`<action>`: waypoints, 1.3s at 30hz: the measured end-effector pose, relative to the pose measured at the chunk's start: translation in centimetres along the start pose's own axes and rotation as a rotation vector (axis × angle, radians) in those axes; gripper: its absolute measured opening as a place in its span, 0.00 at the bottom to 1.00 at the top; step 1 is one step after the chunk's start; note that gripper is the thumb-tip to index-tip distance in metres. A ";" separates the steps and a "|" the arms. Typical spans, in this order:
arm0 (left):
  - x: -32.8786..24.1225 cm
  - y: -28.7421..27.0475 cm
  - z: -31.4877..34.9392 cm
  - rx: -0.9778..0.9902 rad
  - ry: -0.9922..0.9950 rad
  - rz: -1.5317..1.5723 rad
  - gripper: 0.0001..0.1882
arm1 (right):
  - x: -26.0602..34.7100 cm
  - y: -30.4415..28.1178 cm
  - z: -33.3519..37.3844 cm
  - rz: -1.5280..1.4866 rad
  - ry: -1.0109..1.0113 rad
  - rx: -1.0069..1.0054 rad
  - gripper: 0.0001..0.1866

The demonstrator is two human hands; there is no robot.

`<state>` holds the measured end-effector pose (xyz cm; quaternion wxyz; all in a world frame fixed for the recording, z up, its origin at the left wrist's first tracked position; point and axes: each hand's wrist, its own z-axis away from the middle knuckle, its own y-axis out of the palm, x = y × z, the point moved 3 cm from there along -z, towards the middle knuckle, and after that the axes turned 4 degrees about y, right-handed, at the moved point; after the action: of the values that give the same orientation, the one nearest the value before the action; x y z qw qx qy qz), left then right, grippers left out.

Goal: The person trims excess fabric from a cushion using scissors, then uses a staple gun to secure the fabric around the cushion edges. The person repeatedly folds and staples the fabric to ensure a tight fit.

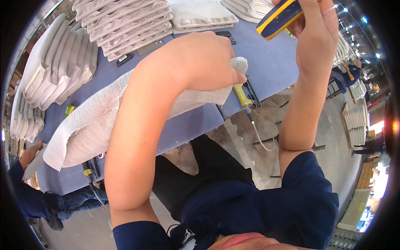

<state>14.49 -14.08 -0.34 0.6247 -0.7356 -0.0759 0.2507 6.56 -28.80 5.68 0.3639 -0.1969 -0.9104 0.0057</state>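
Observation:
My left hand (210,62) is closed on the right end of a long panel covered in light grey woven fabric (91,121). The panel slants across the table, and my left forearm hides part of its middle. Raised at the upper right, my right hand (314,25) grips a dark blue and yellow tool (278,20); its kind is not clear from here. Just beyond the panel's right end, a yellow air staple gun (243,96) lies at the table's edge, with a pale hose hanging from it.
Stacks of grey fabric-covered panels (125,27) stand along the far and left sides of the blue table (264,62). A black phone-like device (124,59) and a small green-and-yellow box (69,110) lie there. A co-worker's hand (30,154) shows at left, near another staple gun (86,170).

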 end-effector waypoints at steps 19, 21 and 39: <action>-0.6 0.3 0.5 0.011 -0.031 -0.016 0.28 | -4.2 -1.0 -1.0 0.031 0.109 -0.109 0.19; -0.1 0.5 0.4 0.028 -0.043 -0.028 0.28 | -5.4 0.1 0.6 0.055 0.077 -0.190 0.19; 0.3 0.8 0.4 -0.044 0.002 -0.019 0.27 | -4.2 -2.3 1.4 0.016 0.023 -0.224 0.13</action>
<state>14.38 -13.75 -1.18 0.6108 -0.7487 -0.0875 0.2423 7.56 -32.24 2.28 0.3501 -0.2435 -0.8994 -0.0957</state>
